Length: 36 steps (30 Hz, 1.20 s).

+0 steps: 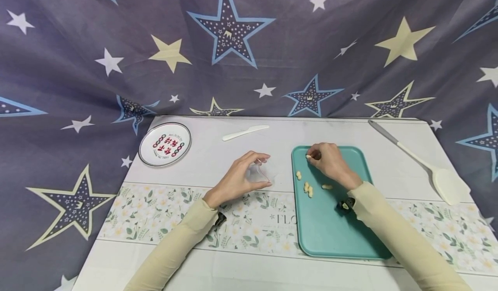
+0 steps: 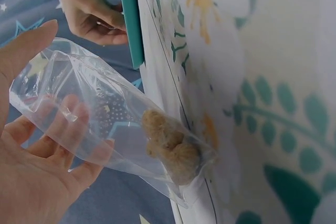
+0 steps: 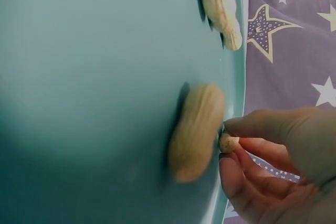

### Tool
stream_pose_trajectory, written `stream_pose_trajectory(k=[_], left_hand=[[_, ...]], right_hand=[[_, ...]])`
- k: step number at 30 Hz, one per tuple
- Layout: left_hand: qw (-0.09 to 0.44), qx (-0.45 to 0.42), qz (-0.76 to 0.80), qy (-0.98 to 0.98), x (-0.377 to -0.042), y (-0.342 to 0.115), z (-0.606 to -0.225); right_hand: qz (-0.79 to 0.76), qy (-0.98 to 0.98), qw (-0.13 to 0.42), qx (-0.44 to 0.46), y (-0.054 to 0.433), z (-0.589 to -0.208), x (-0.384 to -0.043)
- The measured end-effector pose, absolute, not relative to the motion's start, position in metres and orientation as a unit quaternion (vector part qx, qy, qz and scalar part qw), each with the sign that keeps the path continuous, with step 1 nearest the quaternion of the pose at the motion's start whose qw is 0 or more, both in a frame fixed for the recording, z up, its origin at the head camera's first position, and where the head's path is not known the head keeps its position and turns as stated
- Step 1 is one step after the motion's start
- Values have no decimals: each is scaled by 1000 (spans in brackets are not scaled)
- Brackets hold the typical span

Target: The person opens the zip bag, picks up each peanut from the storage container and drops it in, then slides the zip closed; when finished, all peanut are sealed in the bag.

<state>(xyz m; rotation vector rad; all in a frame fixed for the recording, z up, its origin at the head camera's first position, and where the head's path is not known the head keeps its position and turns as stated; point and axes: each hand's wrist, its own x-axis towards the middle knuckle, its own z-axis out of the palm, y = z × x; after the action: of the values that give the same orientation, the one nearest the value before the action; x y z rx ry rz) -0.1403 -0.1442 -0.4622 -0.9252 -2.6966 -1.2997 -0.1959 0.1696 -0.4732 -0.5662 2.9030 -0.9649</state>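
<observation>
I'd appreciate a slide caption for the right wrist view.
Right fingers pinch one tan peanut; others lie on a teal rectangular tray.

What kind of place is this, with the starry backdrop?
Probably an indoor tabletop set-up, perhaps staged: a star-printed cloth hangs right behind a floral-banded tabletop, where a teal tray holds a few peanuts.

White knife (image 1: 245,133): flat on my pale desk (image 1: 210,161) | white plate (image 1: 165,145), dark rim, red lettering: left of the knife, apart from it | grey-handled spatula (image 1: 418,158): well right of the knife, pale head towards me | floral band (image 1: 155,213): nearer me than the knife | star-printed curtain (image 1: 241,81): I see it hanging behind the knife
</observation>
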Motion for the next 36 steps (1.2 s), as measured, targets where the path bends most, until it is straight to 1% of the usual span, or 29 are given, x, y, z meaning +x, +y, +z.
stream_pose_trajectory(k=[12,18,31,36], left_hand=[[3,-294,-414,-862,-139,-145,-461],[3,-292,-411,-864,-140,-145,-461],[-1,-296,-415,-860,-139,-145,-463],[-8,-292,-416,-861,-138,-144,-462]], right_hand=[[-359,915,0,-185,150,-458,-175],[-376,904,-19,-202,138,-449,-166],[-407,884,-30,-229,112,-435,-147],[-420,874,-23,-243,103,-433,-142]])
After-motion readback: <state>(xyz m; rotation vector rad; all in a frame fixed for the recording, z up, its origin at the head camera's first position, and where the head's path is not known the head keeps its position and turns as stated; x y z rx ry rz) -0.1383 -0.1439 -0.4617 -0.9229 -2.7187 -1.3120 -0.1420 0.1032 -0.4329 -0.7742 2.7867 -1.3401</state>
